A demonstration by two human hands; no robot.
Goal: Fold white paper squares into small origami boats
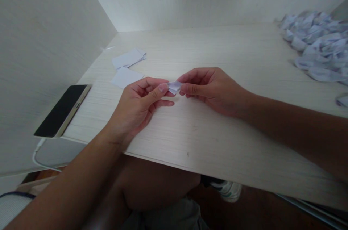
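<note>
I hold one folded paper (pixel 174 86) just over the surface (pixel 190 132). Two batches of sheets (pixel 126 58) lie to the left, along with one phone (pixel 62 110) and one cable (pixel 35 155); at far right sits one heap (pixel 318 43) of papers, too jumbled to count. My left hand (pixel 138 99) partly hides the nearer batch. Its fingers pinch the paper's left end, the lower ones slightly spread; my right hand (pixel 217 90) pinches the right end, thumb against fingers.

L hand (pixel 140 103) and R hand (pixel 214 90) are close together, fingertips (pixel 164 87) nearly meeting, each w/ thumb and fingers in pinch pose. L forearm (pixel 78 164) slants from bottom left, R forearm (pixel 288 125) from right side.
</note>
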